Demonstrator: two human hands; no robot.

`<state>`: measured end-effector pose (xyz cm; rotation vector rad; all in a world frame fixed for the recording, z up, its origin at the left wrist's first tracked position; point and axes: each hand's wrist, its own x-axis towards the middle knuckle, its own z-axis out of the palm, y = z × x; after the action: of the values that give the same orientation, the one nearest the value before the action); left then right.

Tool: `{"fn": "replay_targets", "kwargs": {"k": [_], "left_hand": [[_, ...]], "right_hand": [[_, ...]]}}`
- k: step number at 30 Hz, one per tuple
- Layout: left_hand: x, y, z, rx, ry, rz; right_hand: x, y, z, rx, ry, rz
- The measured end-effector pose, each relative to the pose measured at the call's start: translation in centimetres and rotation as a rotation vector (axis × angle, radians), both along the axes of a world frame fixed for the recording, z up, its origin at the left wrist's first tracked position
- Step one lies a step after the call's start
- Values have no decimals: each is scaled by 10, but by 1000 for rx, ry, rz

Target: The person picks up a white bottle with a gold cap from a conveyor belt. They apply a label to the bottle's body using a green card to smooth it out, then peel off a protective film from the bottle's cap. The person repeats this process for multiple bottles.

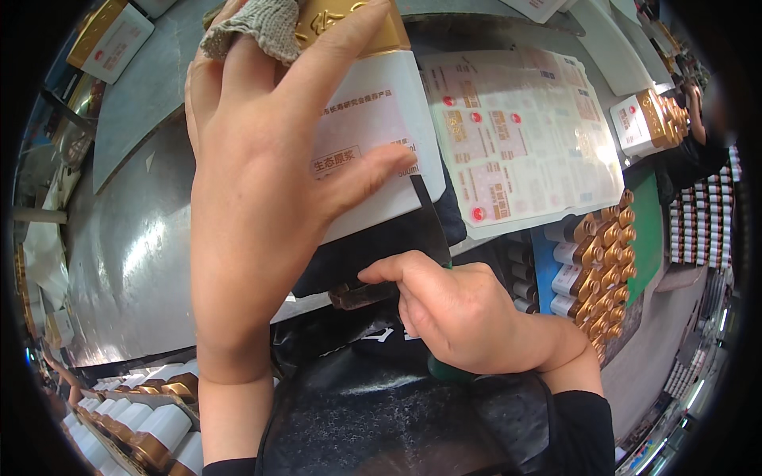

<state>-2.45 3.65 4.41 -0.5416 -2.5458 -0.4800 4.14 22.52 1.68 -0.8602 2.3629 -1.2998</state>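
Observation:
A white flat-sided bottle (373, 111) with a gold embossed top lies in front of me, a printed label on its upward face. My left hand (262, 166) is spread across it and grips it, thumb on the label, other fingers reaching over the far end. A grey knitted finger cover (266, 28) wraps one or more of those fingers. My right hand (468, 309) closes around a scraper with a wide dark blade (425, 230) and a green handle, mostly hidden by the palm. The blade's far edge meets the bottle's near side.
A sheet of printed stickers (528, 135) lies on the right. Gold-topped bottles (591, 278) stand in rows beyond my right arm, more (151, 432) at lower left. Single bottles stand at upper left (115, 47) and far right (639, 123). The metal tabletop (135, 238) stretches left.

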Motion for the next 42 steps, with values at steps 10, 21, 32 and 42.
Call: {"fn": "replay_targets", "kwargs": {"k": [10, 21, 32, 42], "left_hand": [[-2, -6, -2, -99, 54, -65], [22, -34, -30, 709, -115, -9], [30, -16, -34, 1061, -314, -73], [32, -8, -34, 1095, -307, -54]], "right_hand": [[-3, 1, 3, -18, -40, 14], [-34, 16, 30, -198, 15, -306], [-84, 9, 17, -270, -319, -243], [-83, 4, 18, -265, -333, -282]]}}
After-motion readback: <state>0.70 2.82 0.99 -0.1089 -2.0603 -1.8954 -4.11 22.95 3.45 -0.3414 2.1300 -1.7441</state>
